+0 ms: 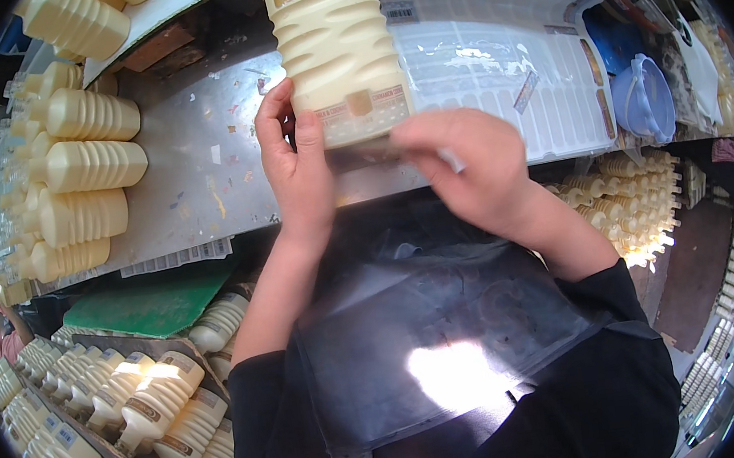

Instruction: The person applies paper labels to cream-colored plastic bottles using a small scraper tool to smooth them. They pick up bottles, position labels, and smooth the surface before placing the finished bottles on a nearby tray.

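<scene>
My left hand point(299, 164) grips a cream-coloured bottle point(338, 53) with wavy ribbed sides, thumb on the front and fingers around its left side. A gold band crosses the bottle at its far end. Near its base runs a clear label point(360, 107) with a reddish printed strip and a gold square. At the bottle's lower right corner is my right hand point(471, 151), smeared by motion, its fingers drawn together in a pinch. A small whitish bit shows by those fingers; what it is I cannot tell.
Sheets of clear labels point(479, 65) lie on the metal table point(197, 148) to the right. Similar bottles point(92, 164) lie along its left edge, with more in a crate point(148, 404) below. A lilac bucket point(644, 100) stands at the right; a green board point(146, 301) lies lower left.
</scene>
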The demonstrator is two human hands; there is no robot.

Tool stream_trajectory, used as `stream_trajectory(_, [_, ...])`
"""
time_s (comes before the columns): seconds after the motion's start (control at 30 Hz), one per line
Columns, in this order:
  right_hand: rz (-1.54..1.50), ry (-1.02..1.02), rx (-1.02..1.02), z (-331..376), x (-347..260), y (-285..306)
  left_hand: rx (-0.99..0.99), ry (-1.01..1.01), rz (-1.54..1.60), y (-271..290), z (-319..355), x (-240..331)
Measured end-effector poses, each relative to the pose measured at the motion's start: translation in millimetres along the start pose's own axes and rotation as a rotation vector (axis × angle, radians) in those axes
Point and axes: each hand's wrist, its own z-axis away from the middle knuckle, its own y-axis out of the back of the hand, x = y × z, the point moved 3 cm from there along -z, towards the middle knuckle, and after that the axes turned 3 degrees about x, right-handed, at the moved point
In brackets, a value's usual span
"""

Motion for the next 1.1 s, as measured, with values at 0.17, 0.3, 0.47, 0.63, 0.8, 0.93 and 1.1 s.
stream_trajectory(0.17, [-0.371, -0.884, -0.044, 3, 55, 4, 0.032, -0.142, -0.143, -7, 2, 3])
stream_trajectory(0.3, [-0.434, -0.939, -0.202, 11, 71, -27, 0.07, -0.135, -0.365, -17, 3, 7])
stream_trajectory(0.47, [-0.422, -0.843, -0.256, 12, 70, -35, 0.069, -0.13, -0.375, -20, 2, 10])
stream_trajectory(0.63, [-0.479, -0.87, -0.19, 7, 60, -30, 0.056, -0.083, -0.275, -17, -2, 10])
stream_trajectory(0.8, [-0.297, -0.883, -0.225, 7, 56, -30, 0.037, 0.008, -0.189, -20, 3, 17])
stream_trajectory(0.93, [-0.276, -0.88, -0.221, 6, 57, -31, 0.059, -0.019, -0.287, -25, 2, 22])
stream_trajectory(1.1, [-0.263, -0.861, -0.218, 6, 56, -30, 0.058, 0.004, -0.257, -25, 2, 21])
